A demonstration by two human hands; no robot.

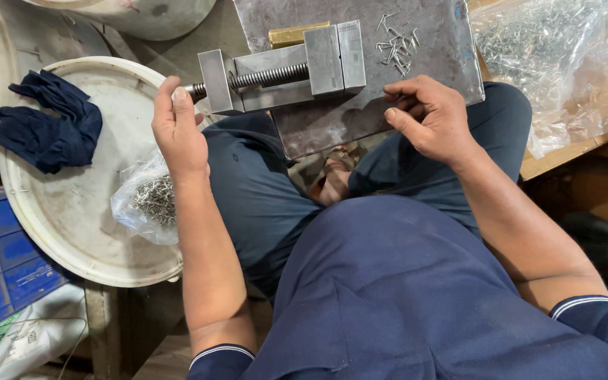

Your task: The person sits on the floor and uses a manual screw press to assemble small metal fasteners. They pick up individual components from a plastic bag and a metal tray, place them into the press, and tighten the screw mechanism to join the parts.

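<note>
From the head view, the grey steel bench vise (283, 70) on the steel plate (431, 63) is judged mid-adjustment, its screw end gripped by the left hand (177, 130), while the right hand (427, 119) is curled (contents hidden), so careful turning is called for next.

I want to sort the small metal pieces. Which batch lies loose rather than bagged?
The little scatter on the grey steel plate, beside the vise; the other batches sit in clear plastic bags.

The grey steel vise (283, 70) looks dull and scuffed, its threaded screw (265, 76) brighter. Beside the vise, small metal pins (397, 43) glint; a crinkled clear plastic bag (564, 63) shines glossy. The dark blue cloth (47, 130) looks soft, matt.
</note>
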